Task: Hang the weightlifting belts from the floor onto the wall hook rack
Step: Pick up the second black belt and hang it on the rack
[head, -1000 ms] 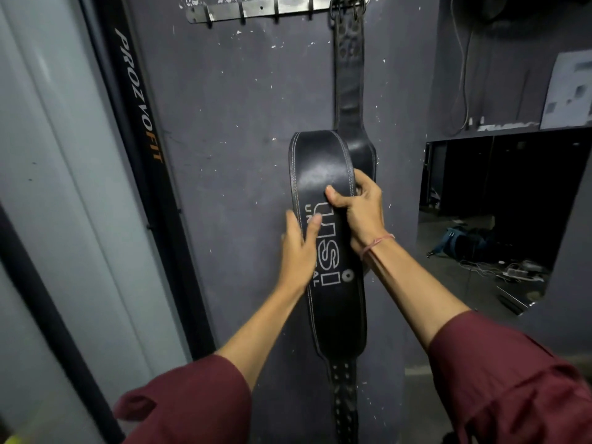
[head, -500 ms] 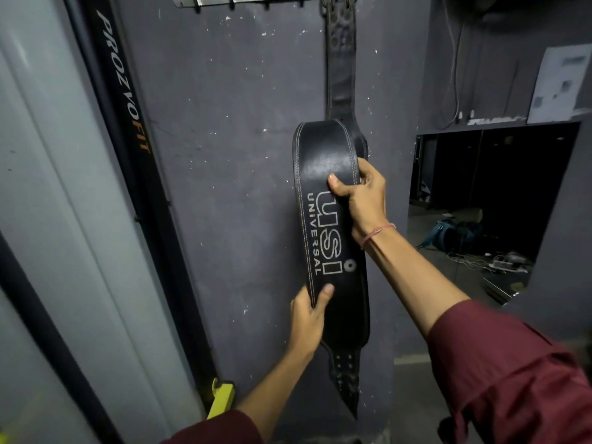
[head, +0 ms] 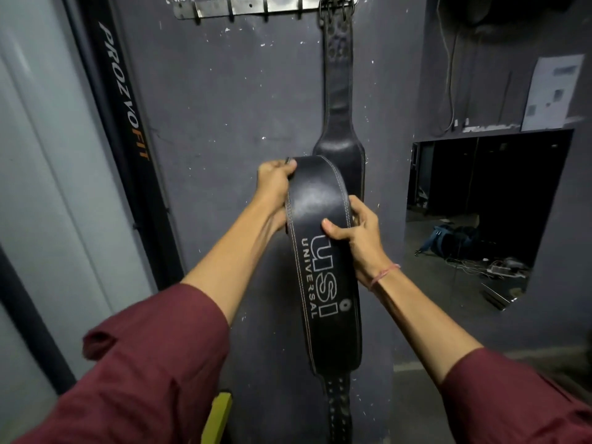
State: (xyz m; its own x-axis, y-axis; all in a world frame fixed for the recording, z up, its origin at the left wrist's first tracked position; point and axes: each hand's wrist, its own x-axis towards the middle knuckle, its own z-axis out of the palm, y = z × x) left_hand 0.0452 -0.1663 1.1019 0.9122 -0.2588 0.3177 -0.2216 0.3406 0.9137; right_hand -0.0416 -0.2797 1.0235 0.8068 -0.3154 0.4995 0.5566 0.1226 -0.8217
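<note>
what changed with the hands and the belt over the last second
The left hand left the lower left edge of the USI belt and moved up to grip the top of its fold. The right hand kept its grip on the belt's right edge by the logo. The other belt still hangs from the hook rack.

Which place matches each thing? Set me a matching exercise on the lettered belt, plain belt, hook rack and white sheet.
Things:
1. lettered belt
2. plain belt
3. hook rack
4. white sheet

Places:
A. hangs from the rack's right end
B. mounted high on the wall
C. gripped by the left hand and right hand
D. far right, above the dark opening

Pairs: 1-C, 2-A, 3-B, 4-D
</note>
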